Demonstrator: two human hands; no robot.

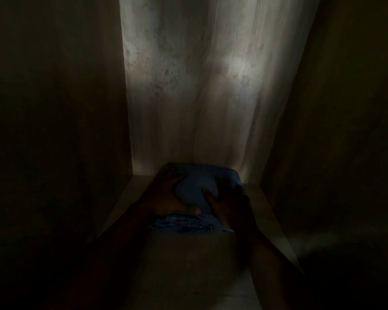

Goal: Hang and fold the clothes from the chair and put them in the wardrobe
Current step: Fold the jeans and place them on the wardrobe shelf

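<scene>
Wood shelf (188,265) lies nearest, dim, with our forearms crossing it. Our left hand (166,195) and right hand (231,204) rest flat on the folded blue cloth (199,182), fingers straight and spread, clamped on nothing. The cloth sits on the shelf inside the wardrobe, close to the pale streaked back panel (199,86); we cannot tell if they touch.

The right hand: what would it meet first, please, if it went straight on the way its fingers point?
Probably the wardrobe's back panel, just past the blue folded garment that the right hand rests on; depth is unclear.
</scene>
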